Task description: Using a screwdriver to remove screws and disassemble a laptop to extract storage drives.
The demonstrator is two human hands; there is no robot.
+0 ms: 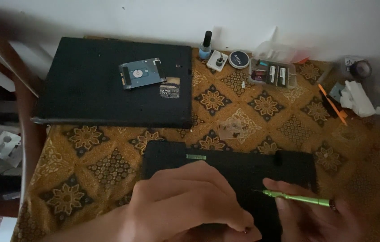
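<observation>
While left hand (185, 201) steadies, right hand (315, 215) holds screwdriver (295, 197).

**Bench layout**

Laptop base (230, 179) sits at near edge, centre-right, on patterned cloth (96, 166). Left hand (185, 201) rests on its near-left part; right hand (311, 215) at its near-right w/ screwdriver (295, 198), tip pointing left over base. Second laptop (109, 85) lies behind, far left; hard drive (142, 73) on top of it, small circuit card (170, 88) just right & nearer. Behind centre, along wall: small bottle (206, 45), round tin (239, 58) to its right, then tray w/ memory modules (272, 74).
</observation>
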